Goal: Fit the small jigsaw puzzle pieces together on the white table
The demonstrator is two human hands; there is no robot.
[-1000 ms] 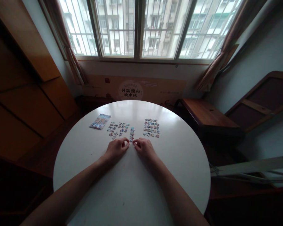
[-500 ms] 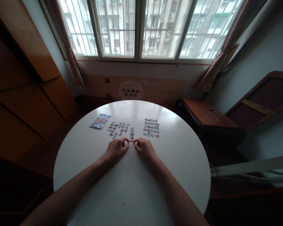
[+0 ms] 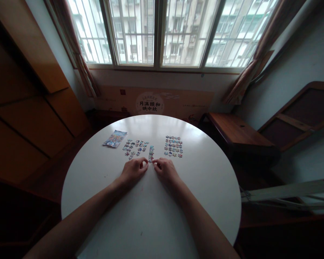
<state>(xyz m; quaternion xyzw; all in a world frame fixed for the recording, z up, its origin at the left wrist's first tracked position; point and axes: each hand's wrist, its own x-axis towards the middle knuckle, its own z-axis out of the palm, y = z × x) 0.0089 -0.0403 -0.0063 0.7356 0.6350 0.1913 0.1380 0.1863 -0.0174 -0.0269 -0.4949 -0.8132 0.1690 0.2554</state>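
Note:
A narrow strip of joined jigsaw puzzle pieces [image 3: 151, 153] lies upright in my view on the white round table [image 3: 151, 223]. At its near end sits a small puzzle piece [image 3: 150, 161], with fingertips on either side of it. My left hand [image 3: 135, 168] is closed in a pinch at the piece's left edge. From the right, my right hand [image 3: 165, 169] pinches at the same piece, fingers curled. Loose puzzle pieces [image 3: 136, 144] lie in a cluster beyond my left hand. Rows of puzzle pieces [image 3: 174, 146] lie beyond my right hand.
A colourful picture packet [image 3: 115, 139] lies at the table's far left. Past the table are a printed panel [image 3: 178, 100] below the barred window and a wooden bench [image 3: 229, 127] at the right. Wooden cabinets [image 3: 29, 133] stand on the left.
Almost nothing differs. Both hands stay at the near end of the strip, with at most a tiny shift of the fingers.

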